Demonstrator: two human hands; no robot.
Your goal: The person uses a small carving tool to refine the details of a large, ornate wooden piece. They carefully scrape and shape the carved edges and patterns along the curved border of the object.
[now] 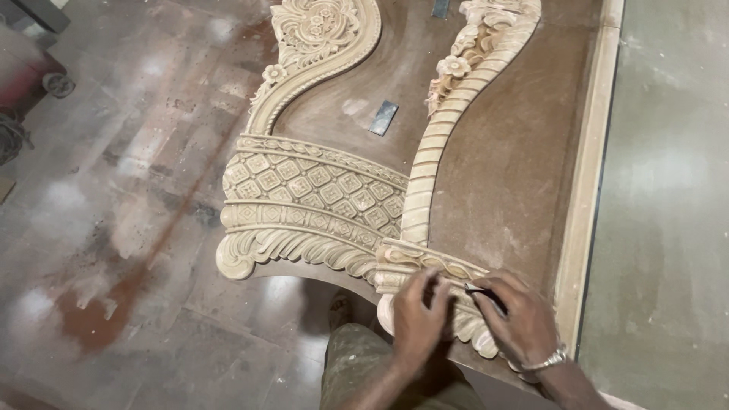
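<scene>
Down at the near edge of the worktop (585, 197), I see my left hand (416, 319) and right hand (516, 319) both pressed onto the scrolled lower end of a pale carved wooden panel (319, 197). The right hand's grip is clenched on a thin dark tool (486, 296), its tip laid against the carving; the left hand's fingers (429, 285) are curled and rest on the wood just beside that tip, grasping nothing that I can make out. A metal bracelet (548, 361) circles the right wrist. The panel is unfinished, matte and dusty, cut in deep relief: a band of diamond lattice, a fringe of leaf-like lobes under it, and a ribbed curved rail (440, 144) that sweeps up to flower rosettes (454, 66). It lies on a flat brown board (509, 159) with a smooth, powdery face and a lighter raised border. A small grey metal blade (383, 118) lies on the board between the two carved curves, well apart from the hands. My olive trouser leg (357, 364) sits below the panel's edge. To the left, the stone floor (114, 212) is glossy, stained with reddish dust.
</scene>
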